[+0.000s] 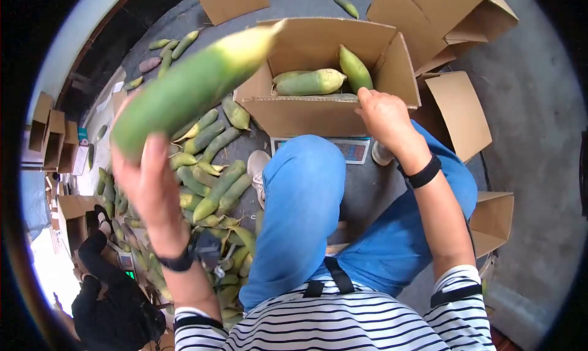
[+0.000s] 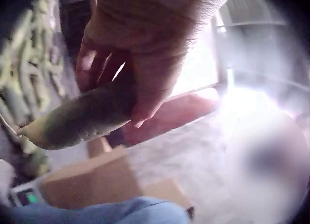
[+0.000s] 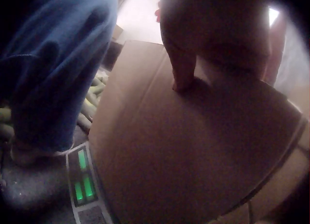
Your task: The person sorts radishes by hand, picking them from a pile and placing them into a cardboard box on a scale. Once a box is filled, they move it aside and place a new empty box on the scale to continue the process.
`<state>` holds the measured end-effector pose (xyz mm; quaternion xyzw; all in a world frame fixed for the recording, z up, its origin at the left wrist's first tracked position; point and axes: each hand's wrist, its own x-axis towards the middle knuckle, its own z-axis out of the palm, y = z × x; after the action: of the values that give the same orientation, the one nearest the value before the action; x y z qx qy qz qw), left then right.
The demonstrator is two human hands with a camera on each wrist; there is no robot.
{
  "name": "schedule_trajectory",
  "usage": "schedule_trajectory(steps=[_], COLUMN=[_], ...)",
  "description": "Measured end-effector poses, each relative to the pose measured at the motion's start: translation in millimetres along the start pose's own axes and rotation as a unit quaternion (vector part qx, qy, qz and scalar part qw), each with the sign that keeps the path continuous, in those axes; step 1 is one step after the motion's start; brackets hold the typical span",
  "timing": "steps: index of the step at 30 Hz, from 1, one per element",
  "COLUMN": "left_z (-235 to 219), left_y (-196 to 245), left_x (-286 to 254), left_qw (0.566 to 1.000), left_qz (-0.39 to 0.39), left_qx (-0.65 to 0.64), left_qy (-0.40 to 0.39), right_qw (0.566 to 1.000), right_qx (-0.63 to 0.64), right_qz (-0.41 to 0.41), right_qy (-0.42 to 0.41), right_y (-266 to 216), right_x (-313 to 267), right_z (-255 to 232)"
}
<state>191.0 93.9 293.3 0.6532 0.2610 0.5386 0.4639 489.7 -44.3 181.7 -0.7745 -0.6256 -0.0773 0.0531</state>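
Raised at the left of the head view, my left hand [image 1: 147, 195] grips a large green radish [image 1: 184, 94] with a pale yellow tip. The left wrist view shows the fingers and thumb around one end of this radish [image 2: 82, 117]. My right hand [image 1: 389, 119] grips the near wall of an open cardboard box [image 1: 306, 116]; in the right wrist view the thumb presses on the outer side of the wall [image 3: 160, 146]. Inside the box lie several green radishes [image 1: 309, 83]. Under the box is a scale [image 1: 356, 152] with a green lit display.
A big pile of green radishes [image 1: 220, 192] covers the floor to my left. More cardboard boxes [image 1: 459, 112] stand at the right and behind. Another person [image 1: 116, 296] in dark clothes is at the lower left. My knees are close to the box.
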Motion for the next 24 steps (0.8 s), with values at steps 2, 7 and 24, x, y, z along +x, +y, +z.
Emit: schedule_trajectory(steps=[2, 7, 24], left_z=[36, 37, -116], left_y=[-16, -105, -183], left_x=[20, 7, -234], left_qw=[0.997, 0.975, 0.748], left_qz=[-0.064, -0.145, -0.371], left_qx=[-0.028, 0.118, 0.337], left_qy=[-0.038, -0.121, -0.436], right_qw=[0.999, 0.999, 0.998], right_qx=[0.028, 0.02, 0.011], right_qz=[0.021, 0.025, 0.015], right_qy=[-0.026, -0.036, -0.061], right_y=[-1, 1, -5], right_x=[0, 2, 4], right_z=[-1, 0, -13])
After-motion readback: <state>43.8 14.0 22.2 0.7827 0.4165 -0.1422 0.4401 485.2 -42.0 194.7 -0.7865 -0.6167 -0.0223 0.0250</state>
